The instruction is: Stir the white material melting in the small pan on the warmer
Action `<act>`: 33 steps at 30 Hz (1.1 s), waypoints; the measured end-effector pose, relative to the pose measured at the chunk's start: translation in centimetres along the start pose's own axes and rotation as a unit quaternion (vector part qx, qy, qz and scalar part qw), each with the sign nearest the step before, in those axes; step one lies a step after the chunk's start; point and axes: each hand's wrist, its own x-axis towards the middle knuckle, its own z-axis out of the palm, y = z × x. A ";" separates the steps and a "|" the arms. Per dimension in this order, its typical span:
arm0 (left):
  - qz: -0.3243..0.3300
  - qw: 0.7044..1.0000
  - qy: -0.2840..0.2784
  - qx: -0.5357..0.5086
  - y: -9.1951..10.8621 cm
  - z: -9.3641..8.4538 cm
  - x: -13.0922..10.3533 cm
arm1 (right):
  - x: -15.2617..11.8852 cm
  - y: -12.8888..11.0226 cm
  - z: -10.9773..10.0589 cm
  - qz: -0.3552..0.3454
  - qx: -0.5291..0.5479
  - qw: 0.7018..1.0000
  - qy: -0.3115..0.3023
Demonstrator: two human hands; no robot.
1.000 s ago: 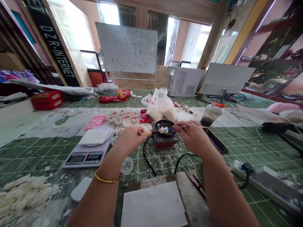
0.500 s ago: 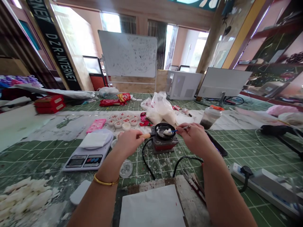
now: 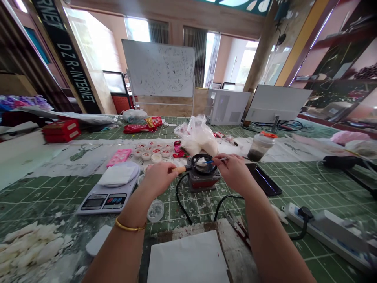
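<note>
My left hand (image 3: 160,177) is closed around the light wooden handle of a small black frying pan (image 3: 212,169). The pan rests on a small dark red and grey electric heater (image 3: 203,184). Soft white lumps (image 3: 201,161) lie inside the pan, looking like wax. Between the fingertips of my right hand (image 3: 234,172) is a thin stick with a blue end (image 3: 209,161); its tip touches the white lumps. Whether it is a brush or a stirrer, I cannot make out.
A kitchen scale (image 3: 110,194) stands left, behind white chunks (image 3: 35,249). Filled cups (image 3: 156,151) and a plastic bag (image 3: 200,137) sit beyond the pan. Rightward are a jar (image 3: 260,147), a phone (image 3: 266,181) and a power strip (image 3: 326,236). Scissors (image 3: 238,228) lie near my right forearm.
My right hand has moved left with the stick, and the white lumps have shifted toward the pan's left side. More of the phone shows. My left hand keeps its hold.
</note>
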 end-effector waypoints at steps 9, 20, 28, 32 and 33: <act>0.007 1.000 0.007 -0.004 -0.3 0.2 0.1 | 0.1 0.1 0.3 -0.019 0.013 1.000 0.001; 0.014 1.000 0.007 -0.001 -0.2 0.1 0.1 | 0.1 0.1 0.3 0.010 0.001 1.000 0.009; 0.004 1.000 0.006 -0.003 -0.4 0.2 0.2 | 0.0 0.1 0.1 0.001 0.038 0.999 -0.023; -0.009 1.000 0.014 0.005 -0.1 0.2 0.2 | 0.4 0.4 0.5 0.035 -0.021 0.999 0.006; -0.012 1.000 0.016 0.011 0.0 0.2 0.2 | 0.4 0.5 0.4 0.038 -0.024 0.999 0.003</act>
